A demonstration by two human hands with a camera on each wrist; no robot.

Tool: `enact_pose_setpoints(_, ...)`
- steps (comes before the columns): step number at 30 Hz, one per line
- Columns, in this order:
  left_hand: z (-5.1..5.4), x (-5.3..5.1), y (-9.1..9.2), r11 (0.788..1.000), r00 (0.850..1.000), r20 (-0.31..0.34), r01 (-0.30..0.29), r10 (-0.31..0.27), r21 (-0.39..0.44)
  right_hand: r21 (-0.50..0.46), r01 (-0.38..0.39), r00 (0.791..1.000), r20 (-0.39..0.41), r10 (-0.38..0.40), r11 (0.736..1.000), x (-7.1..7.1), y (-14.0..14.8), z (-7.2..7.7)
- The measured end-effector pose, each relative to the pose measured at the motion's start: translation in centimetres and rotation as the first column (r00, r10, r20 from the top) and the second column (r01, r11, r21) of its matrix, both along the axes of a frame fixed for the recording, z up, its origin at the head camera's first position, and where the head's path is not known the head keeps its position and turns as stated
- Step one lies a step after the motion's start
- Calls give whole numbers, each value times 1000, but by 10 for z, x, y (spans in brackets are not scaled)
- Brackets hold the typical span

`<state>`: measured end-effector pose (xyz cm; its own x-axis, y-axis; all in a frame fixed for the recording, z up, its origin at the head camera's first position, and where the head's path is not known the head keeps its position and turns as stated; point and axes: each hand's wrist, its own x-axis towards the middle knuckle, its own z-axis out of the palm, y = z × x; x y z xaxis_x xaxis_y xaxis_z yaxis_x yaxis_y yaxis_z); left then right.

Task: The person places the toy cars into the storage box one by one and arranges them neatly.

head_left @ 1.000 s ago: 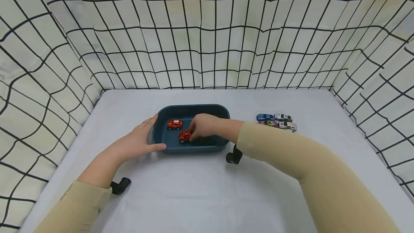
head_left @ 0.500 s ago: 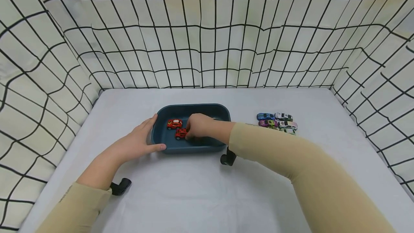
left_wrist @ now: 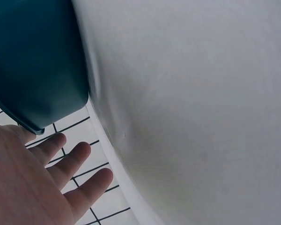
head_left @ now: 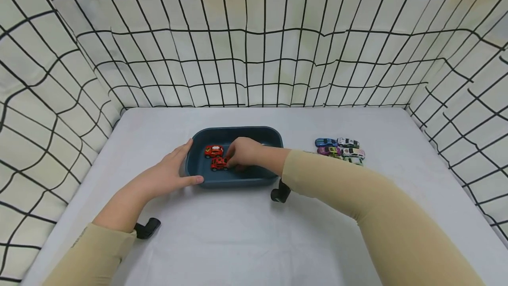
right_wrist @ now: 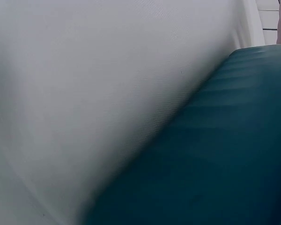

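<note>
A dark teal oblong tub (head_left: 238,184) stands on the white table. Inside its left half are two red toy cars: one with a white-marked roof (head_left: 214,151) farther back, and a black-spotted one (head_left: 218,163) close in front of it. My right hand (head_left: 247,152) reaches into the tub and pinches the right end of the spotted car, covering part of it. At the tub's left end, my left hand (head_left: 170,172) rests against the rim with fingers and thumb spread; the left wrist view shows straight fingers (left_wrist: 72,164) beside the tub wall (left_wrist: 37,61).
To the right of the tub several toy cars sit in paired rows, among them a blue one (head_left: 326,142), a purple one (head_left: 328,151) and a white one (head_left: 353,153). My right sleeve partly hides the nearest. A black grid net (head_left: 254,62) over pale cloth surrounds the table.
My right hand has moved left inside the tub with the spotted red car, bringing it close to the other red car. The left hand has stayed at the rim.
</note>
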<state>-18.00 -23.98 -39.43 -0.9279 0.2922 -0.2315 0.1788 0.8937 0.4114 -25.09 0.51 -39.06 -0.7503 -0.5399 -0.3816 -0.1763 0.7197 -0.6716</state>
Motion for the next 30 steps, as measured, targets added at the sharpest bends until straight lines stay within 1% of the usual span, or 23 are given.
enact_pose_setpoints(8, 1, 1, 0, 1000, 1000, -5, 12, -12, 15, -88, 71, 995, 74, -65, 994, -3, -5, -6)
enact_pose_setpoints(11, 2, 1, 0, 1000, 1000, -6, 18, -18, 19, -111, 108, 989, 110, -95, 988, -3, -8, -7)
enact_pose_setpoints(16, 2, 1, 0, 1000, 1000, 3, 15, -15, 13, -167, 177, 972, 185, -145, 970, -1, -11, -8)
enact_pose_setpoints(22, 1, 0, -1, 1000, 1000, 8, 11, -11, 6, -236, 233, 950, 262, -169, 943, 1, -13, -9)
enact_pose_setpoints(27, 1, 1, -1, 1000, 1000, 9, 13, -13, 10, -246, 257, 937, 301, -178, 935, 2, -16, -10)
enact_pose_setpoints(30, 1, 1, -1, 1000, 1000, 7, 14, -14, 14, -247, 259, 933, 313, -175, 934, 1, -17, -11)
